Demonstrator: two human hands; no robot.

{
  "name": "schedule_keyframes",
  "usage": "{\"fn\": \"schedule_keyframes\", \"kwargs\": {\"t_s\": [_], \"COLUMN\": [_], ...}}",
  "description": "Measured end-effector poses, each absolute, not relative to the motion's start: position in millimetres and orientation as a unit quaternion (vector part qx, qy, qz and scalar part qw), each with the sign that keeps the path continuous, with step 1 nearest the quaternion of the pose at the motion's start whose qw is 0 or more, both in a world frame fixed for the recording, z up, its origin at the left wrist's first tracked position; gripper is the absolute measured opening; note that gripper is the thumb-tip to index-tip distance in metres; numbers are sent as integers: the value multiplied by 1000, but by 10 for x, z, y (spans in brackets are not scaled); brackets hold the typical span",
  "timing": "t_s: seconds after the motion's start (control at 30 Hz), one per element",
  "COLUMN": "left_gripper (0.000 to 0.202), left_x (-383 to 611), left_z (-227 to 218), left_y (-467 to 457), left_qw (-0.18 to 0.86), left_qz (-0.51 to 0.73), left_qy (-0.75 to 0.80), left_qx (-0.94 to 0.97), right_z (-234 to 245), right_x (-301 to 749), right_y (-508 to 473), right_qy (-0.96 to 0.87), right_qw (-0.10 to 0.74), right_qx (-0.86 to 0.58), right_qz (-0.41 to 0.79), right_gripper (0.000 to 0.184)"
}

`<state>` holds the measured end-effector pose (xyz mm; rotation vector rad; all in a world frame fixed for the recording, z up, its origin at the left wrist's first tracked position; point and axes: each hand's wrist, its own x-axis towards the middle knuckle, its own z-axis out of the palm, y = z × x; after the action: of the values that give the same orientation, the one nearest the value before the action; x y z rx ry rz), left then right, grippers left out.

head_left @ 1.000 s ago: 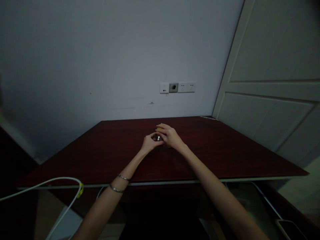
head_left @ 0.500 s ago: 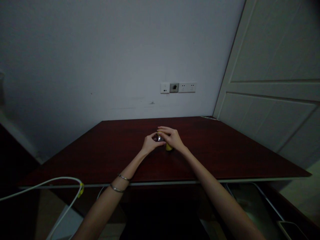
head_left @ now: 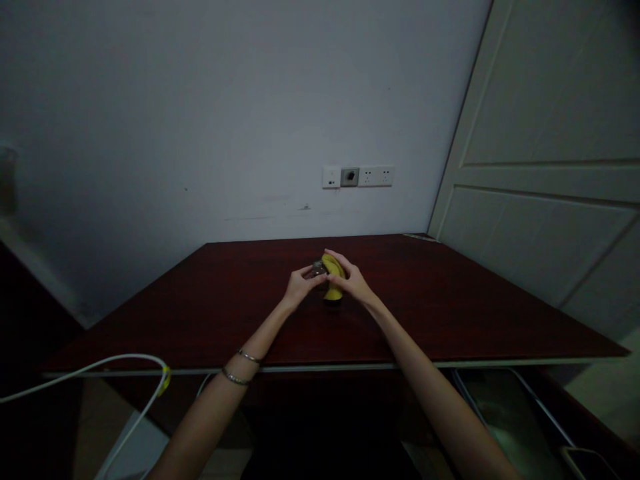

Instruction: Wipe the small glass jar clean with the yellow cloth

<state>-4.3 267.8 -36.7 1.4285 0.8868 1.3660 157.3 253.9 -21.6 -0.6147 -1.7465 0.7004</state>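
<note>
Yellow curved item [head_left: 334, 275], earlier mostly hidden, now turned up into view over the middle of the counter [head_left: 450, 313]: right hand [head_left: 356, 285] clasps its side to steady it, left hand [head_left: 299, 289] pinches small metallic piece [head_left: 319, 268] against its top end.

The yellow thing [head_left: 333, 279] is small, rounded and curved, bright against the dark red worktop [head_left: 450, 313]. It stands steeply on end near the worktop's middle, its lower end on or just above the surface; which, I cannot tell. The right hand [head_left: 356, 283] cups its far side. At its upper left sits a small shiny metal piece [head_left: 319, 268], touching it and pinched by the left hand's [head_left: 299, 288] fingers [head_left: 311, 280]. The dim light hides finer detail.
</note>
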Motion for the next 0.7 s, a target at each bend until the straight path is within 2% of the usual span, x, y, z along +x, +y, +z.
{"fn": "schedule_keyframes", "kwargs": {"t_s": [0.1,0.2,0.4,0.57,0.63,0.7], "left_gripper": [40,38,39,47,58,83], "left_x": [-57,-65,-65,-83,-93,-109], "left_z": [-348,-381,-428,-405,-418,-444], "left_y": [2653,2671,2703,2709,2739,2773], "left_qw": [479,485,494,501,494,469], "left_qz": [551,545,539,517,514,520], "left_qy": [364,369,360,354,341,317], "left_qx": [578,576,579,597,613,640], "right_z": [-259,-326,-349,-350,-354,-345], "right_x": [1536,1499,1483,1484,1490,1497], "right_y": [2526,2569,2604,2614,2642,2668], "right_qy": [-773,-796,-798,-760,-725,-683], "right_qw": [528,509,513,552,574,588], "right_qx": [-267,-269,-269,-292,-313,-333], "right_qz": [229,188,166,182,219,277], "right_gripper": [89,100,89,88,88,88]}}
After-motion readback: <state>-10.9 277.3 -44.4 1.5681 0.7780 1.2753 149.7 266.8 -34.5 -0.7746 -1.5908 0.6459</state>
